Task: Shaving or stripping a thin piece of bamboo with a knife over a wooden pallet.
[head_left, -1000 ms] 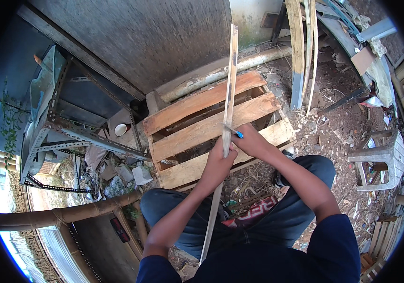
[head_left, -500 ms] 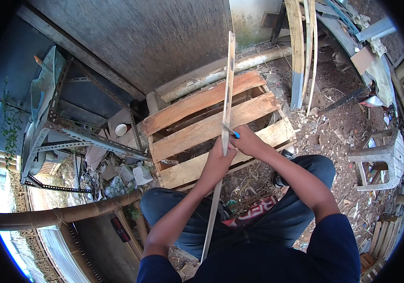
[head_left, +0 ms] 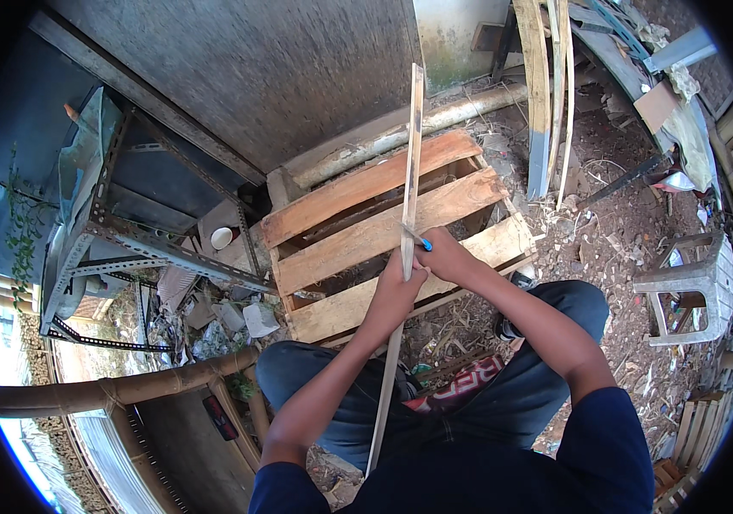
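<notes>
A long thin wooden strip (head_left: 414,146) runs nearly upright through the picture, from above the slatted wooden pallet (head_left: 366,257) down over my lap. My left hand (head_left: 395,295) is wrapped round its middle. Close against it on the right, my right hand (head_left: 448,255) is closed on a knife (head_left: 426,245); part of its blue handle shows, and its thin blade lies across the strip just above my left hand. The fingers of my right hand are partly hidden from this side.
A rusty metal rack (head_left: 152,244) stands at the left, with a white cup (head_left: 223,237) and rubble near it. Several long wooden strips (head_left: 539,111) lean at the back right. A worn plastic stool (head_left: 690,289) stands on the littered ground at the right. A bamboo pole (head_left: 152,381) crosses the lower left.
The strip's far end has shifted slightly down and left, toward me. Both hands keep their grip in almost the same place, the blade still across the strip.
</notes>
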`<state>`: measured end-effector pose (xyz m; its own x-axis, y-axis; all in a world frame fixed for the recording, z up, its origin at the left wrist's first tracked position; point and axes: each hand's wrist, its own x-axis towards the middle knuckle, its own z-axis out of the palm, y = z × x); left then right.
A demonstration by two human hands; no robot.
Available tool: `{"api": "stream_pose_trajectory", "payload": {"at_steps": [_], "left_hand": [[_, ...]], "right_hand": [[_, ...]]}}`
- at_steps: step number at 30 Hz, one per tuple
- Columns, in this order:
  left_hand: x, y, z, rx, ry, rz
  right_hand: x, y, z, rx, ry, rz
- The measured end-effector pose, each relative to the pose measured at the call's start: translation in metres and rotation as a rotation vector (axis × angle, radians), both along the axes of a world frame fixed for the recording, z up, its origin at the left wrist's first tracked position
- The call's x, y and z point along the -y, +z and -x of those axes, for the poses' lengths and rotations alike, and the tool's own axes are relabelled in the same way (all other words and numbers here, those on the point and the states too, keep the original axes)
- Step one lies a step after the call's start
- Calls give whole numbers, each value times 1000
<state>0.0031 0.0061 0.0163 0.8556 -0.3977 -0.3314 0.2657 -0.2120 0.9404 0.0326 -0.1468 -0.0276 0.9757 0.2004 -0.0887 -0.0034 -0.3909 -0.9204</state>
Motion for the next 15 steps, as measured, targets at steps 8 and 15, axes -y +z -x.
{"api": "stream_pose_trajectory", "payload": {"at_steps": [8,15], "left_hand": [[-1,-3,0,-23,11,-5],[0,-1,1,-87,15,70]], "right_hand": [[-2,-5,-1,8,1,-12],[-3,-11,-4,39,-19,-16]]}}
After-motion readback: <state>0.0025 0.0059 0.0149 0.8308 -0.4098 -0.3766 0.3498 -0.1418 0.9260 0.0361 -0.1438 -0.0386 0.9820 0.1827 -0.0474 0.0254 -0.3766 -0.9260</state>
